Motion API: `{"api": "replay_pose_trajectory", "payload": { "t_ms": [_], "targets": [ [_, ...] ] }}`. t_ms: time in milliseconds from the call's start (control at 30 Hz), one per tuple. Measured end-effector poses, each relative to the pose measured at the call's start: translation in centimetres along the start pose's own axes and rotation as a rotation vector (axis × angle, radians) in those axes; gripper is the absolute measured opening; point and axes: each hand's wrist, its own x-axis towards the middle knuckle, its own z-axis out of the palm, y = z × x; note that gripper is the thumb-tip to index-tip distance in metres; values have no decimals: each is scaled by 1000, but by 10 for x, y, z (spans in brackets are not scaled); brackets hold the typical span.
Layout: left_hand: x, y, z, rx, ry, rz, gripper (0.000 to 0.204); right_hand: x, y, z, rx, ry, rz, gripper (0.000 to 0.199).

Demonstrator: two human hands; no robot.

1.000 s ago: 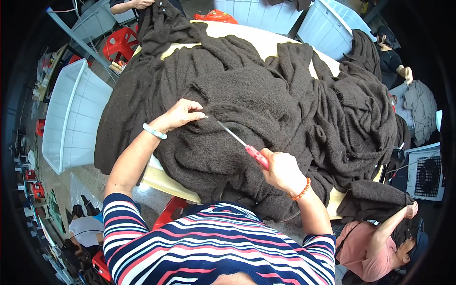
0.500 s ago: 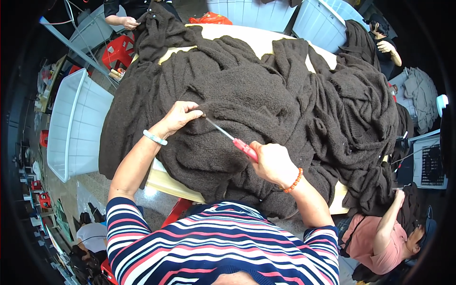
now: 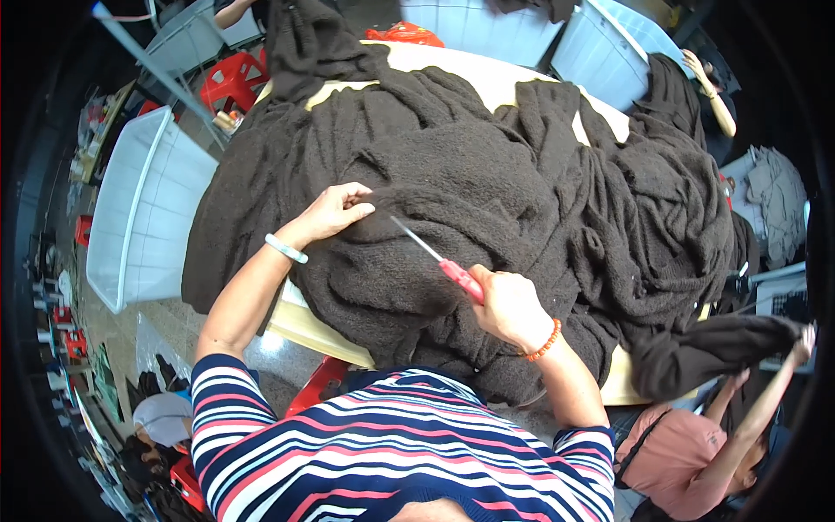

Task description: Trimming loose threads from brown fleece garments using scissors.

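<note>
A large heap of dark brown knit fabric [image 3: 461, 165] lies in folds before me. Left of the heap's middle, my left hand [image 3: 335, 211] pinches a bit of this knit between thumb and fingers. My right hand [image 3: 515, 311] is closed round the pinkish-red handle of a slim tool [image 3: 459, 278] with a thin straight metal shaft. Its shaft slants up and left toward my left fingertips, with a small gap between. The tip is too small to make out.
Under the knit is a pale yellow tabletop [image 3: 317, 337]. White bins stand at the left [image 3: 130, 217] and far right [image 3: 600, 43]. A red stool [image 3: 233, 80] is at the back left. At the lower right a co-worker in a pink shirt [image 3: 674, 457] handles dark fabric.
My right hand has drawn the tool slightly right and down, its tip now farther from my left fingers. The pink-shirted co-worker has pulled dark fabric out to the right. The view has shifted slightly.
</note>
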Motion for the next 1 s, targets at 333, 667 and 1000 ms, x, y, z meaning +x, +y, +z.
{"api": "replay_pose_trajectory", "payload": {
  "t_ms": [333, 667, 1000],
  "targets": [
    [-25, 3, -34, 886, -53, -56, 27, 0, -3, 3, -13, 15, 18, 14],
    [-34, 1, -33, -89, 154, -114, 8, 10, -35, 3, -46, -5, -6, 15],
    [-43, -9, -19, -453, 202, -155, 19, 21, -58, 24, -12, -72, -216, 18]
  ]
}}
